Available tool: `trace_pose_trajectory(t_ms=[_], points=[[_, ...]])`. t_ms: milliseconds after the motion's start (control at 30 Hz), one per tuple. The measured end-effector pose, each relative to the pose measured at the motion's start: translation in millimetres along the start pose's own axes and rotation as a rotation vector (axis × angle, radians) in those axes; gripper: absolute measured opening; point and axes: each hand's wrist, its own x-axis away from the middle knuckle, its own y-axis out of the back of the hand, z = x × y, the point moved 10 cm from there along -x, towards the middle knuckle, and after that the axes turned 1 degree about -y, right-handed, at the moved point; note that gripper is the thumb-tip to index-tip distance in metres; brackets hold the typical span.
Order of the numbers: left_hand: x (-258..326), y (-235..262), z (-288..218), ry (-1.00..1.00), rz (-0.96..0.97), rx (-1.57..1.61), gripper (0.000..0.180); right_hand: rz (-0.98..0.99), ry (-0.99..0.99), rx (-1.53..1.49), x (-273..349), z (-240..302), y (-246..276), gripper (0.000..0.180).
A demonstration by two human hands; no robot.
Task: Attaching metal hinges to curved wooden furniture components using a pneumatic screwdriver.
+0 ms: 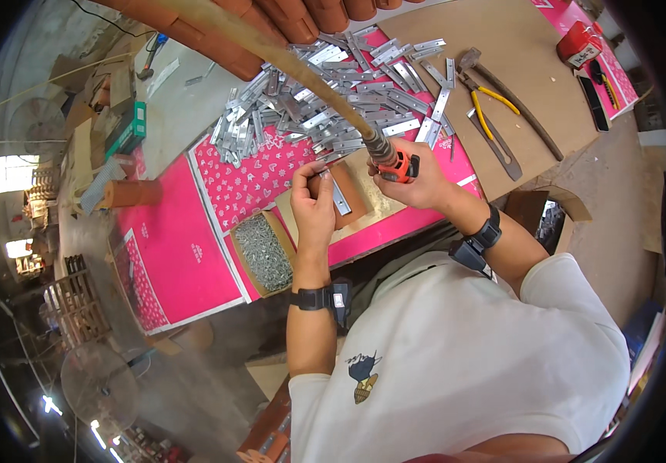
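At the far left, a brown tubular piece (pixel 132 193) is lying on the pink table cover (pixel 179 255); whether metal is fixed on it, I cannot tell. Next, a cardboard box (pixel 285 239) is holding many small screws (pixel 262 253), so supply seems plentiful. Behind, a large heap of loose metal strips (pixel 383 108) is waiting unused, and more brown pieces (pixel 290 19) are lying along the top edge; much work appears to be left.

Nearer to the person, the left hand (pixel 314 202) is bending its fingers, half closed, at the left side of a flat brown workpiece (pixel 357 197). On this workpiece one metal strip (pixel 341 199) is lying; it seems placed, but I cannot judge if it is fastened. To its right, the right hand (pixel 425 184) is closing firmly around a red power tool (pixel 399 167).

As for hidden parts: the left fingertips are covering what they may be pinching, the tool's working tip is not showing clearly, the yellowish hose (pixel 294 58) is crossing over the heap, and the upper brown pieces are being cut by the frame.
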Motion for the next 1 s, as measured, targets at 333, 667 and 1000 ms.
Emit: trace_pose_trajectory(t_ms=[333,667,1000], points=[[-5.2,6.9,11.0,0.157,-0.035,-0.002,0.015,0.008,0.004,0.04,0.9,0.2,2.8,0.025],[-1.4,4.7,12.2,0.18,0.014,-0.038,0.018,-0.048,0.065,0.023,0.4,8.5,7.0,0.032],[-0.2,0.1,9.6,0.148,-0.01,0.027,0.015,-0.073,0.143,0.054,0.8,9.2,8.1,0.031]])
